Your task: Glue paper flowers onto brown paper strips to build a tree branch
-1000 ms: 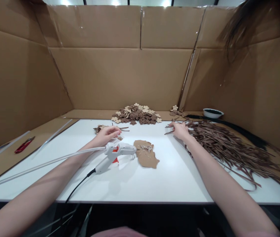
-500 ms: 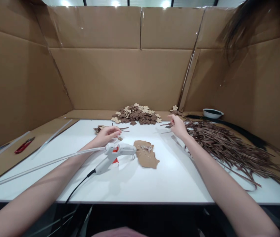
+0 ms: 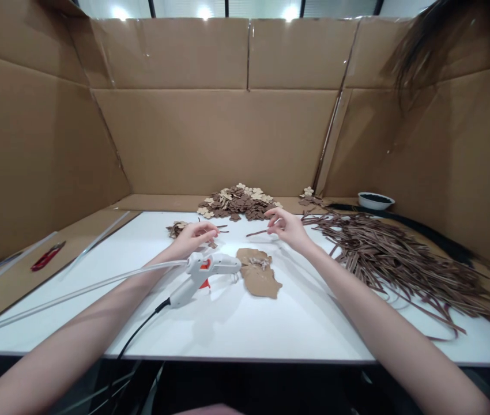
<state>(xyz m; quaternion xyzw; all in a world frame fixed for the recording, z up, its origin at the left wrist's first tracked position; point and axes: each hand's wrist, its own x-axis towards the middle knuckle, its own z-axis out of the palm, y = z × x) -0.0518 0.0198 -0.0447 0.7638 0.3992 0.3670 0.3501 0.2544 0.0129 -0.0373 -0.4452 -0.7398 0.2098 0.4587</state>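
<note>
My right hand (image 3: 287,227) pinches a thin brown strip (image 3: 256,233) whose free end points left, above the white board. My left hand (image 3: 198,236) is closed, fingertips together, beside a small bunch of brown and beige pieces (image 3: 177,229); what it grips, if anything, I cannot make out. Just below its fingers a small brown bit shows. A white hot glue gun (image 3: 202,275) with an orange trigger and a long clear glue stick rests in front of my left hand. Its nozzle points at a ragged piece of brown cardboard (image 3: 261,282) with dried glue on it.
A heap of brown and beige flower cut-outs (image 3: 245,203) lies at the back. On the right spreads a large pile of brown strips (image 3: 400,259), with a white bowl (image 3: 374,201) of dark contents behind. A red-handled cutter (image 3: 48,256) lies left. Cardboard walls (image 3: 214,138) enclose the board.
My right hand has come left from the edge of the strip pile, bringing a brown strip with it. My left hand has stayed in nearly the same place.
</note>
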